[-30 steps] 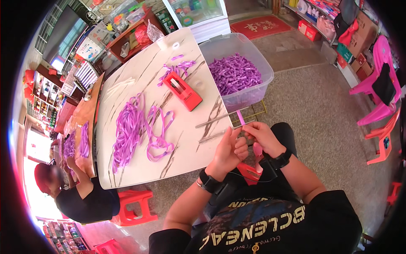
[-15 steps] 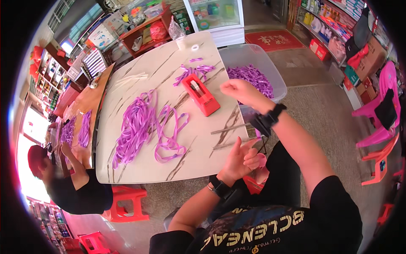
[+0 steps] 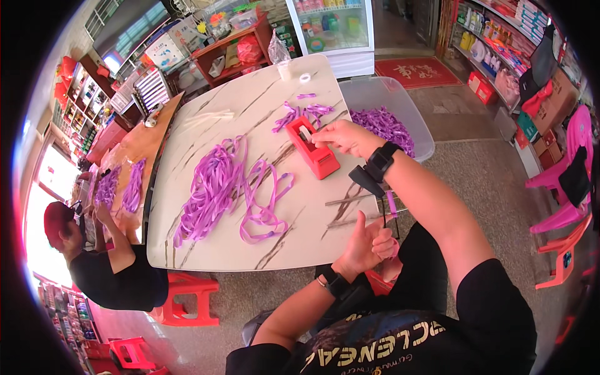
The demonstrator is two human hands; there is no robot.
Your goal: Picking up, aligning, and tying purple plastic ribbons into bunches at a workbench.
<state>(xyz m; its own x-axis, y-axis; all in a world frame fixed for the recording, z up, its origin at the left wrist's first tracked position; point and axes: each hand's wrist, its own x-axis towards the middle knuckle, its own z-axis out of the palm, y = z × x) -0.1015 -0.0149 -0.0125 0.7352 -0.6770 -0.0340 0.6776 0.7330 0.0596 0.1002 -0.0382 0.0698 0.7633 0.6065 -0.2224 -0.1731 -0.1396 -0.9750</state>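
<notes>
My right hand (image 3: pixel 342 137) reaches over the table to a red tape dispenser (image 3: pixel 323 164). Its thumb and fingers are pinched at the white tape (image 3: pixel 305 133) in the dispenser. Just off the table's near right edge is my left hand (image 3: pixel 369 245), thumb raised and fingers curled in; what they hold, if anything, is hidden. Thin metal rods (image 3: pixel 353 200) jut over that edge, with a strip of purple ribbon (image 3: pixel 392 204) by them. A big heap of purple ribbon (image 3: pixel 212 187) and a looser looped bundle (image 3: pixel 265 206) lie left of the dispenser. Short ribbon pieces (image 3: pixel 303 114) lie beyond it.
A clear plastic bin (image 3: pixel 420 119) full of purple ribbon pieces stands against the table's (image 3: pixel 206 255) right side. On the far side are a tape roll (image 3: pixel 305 78) and pale strips (image 3: pixel 209 117). Another person (image 3: pixel 103 256) sits at a wooden table on the left, handling ribbon.
My right hand has moved left and slightly down, from above the bin to the dispenser's tape. My left hand stays near the table edge. The whole view has shifted slightly.
</notes>
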